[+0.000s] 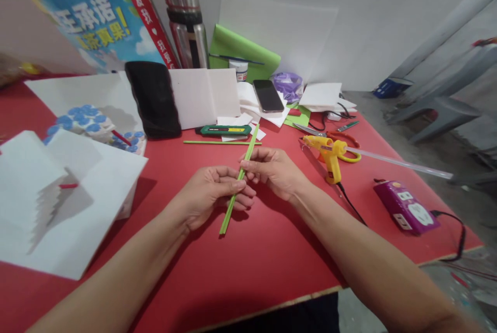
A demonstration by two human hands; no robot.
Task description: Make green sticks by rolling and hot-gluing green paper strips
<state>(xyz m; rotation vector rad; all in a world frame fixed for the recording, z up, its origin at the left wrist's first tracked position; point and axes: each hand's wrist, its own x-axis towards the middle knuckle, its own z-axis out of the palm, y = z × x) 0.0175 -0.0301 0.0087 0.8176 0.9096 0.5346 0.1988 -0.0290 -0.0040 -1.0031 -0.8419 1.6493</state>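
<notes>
Both hands grip a small bundle of thin green paper sticks (229,215) above the red table, tilted with the top end away from me. My left hand (217,190) pinches it near the middle between thumb and fingers. Higher up, my right hand (272,170) closes thumb and fingertips around the same bundle. How many sticks are in it I cannot tell. Another thin green stick (205,142) lies flat on the table just beyond my hands, in front of a green utility knife (225,130).
On the right lie a yellow glue gun (330,154), scissors (353,154) and a purple power strip (406,206). A white paper model (104,167) stands left. Behind are a black phone (153,100), another phone (267,96), a steel thermos (186,27) and green paper (240,48).
</notes>
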